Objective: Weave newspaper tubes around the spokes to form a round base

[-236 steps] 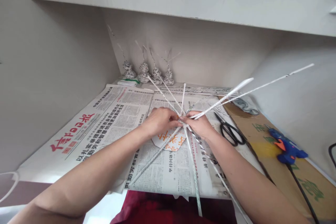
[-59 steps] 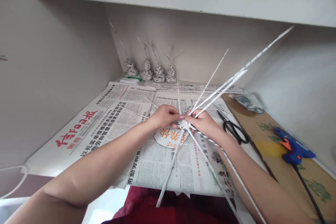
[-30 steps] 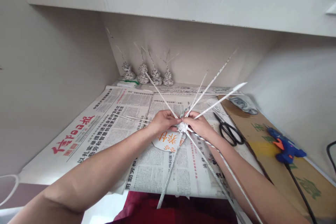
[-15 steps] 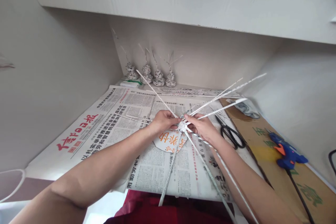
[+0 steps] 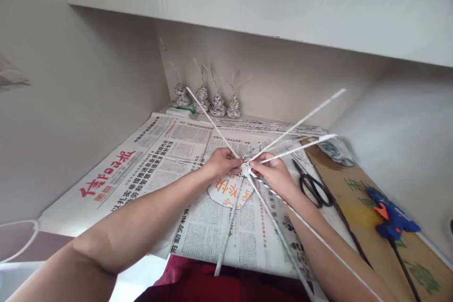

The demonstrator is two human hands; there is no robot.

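Observation:
Between my hands is a small woven paper base [image 5: 245, 169], with several rolled newspaper strips radiating from it. My left hand [image 5: 222, 161] is closed in a pinch on the left edge of the weave. On the right edge, my right hand [image 5: 274, 170] pinches the base where a paper strip [image 5: 300, 119] slants up to the right. Other strips, such as the long paper strip [image 5: 228, 236], run down toward me. A pale rounded card [image 5: 230, 193] with orange characters lies beneath the weave, partly covered. The fingertips hide some of the strip crossings.
Newspaper [image 5: 152, 170] covers the tabletop. Black scissors [image 5: 313, 188] lie right of my right hand. A blue glue gun [image 5: 391, 212] with a cord rests on cardboard [image 5: 357, 203]. Several woven paper gourds [image 5: 217, 104] stand at the back, beside a bundle of paper strips [image 5: 269, 126].
One upper-right paper strip has shifted from beside its neighbour, leaving a single strip standing steeper there. Both hands keep their grip at the base. The view has shifted slightly.

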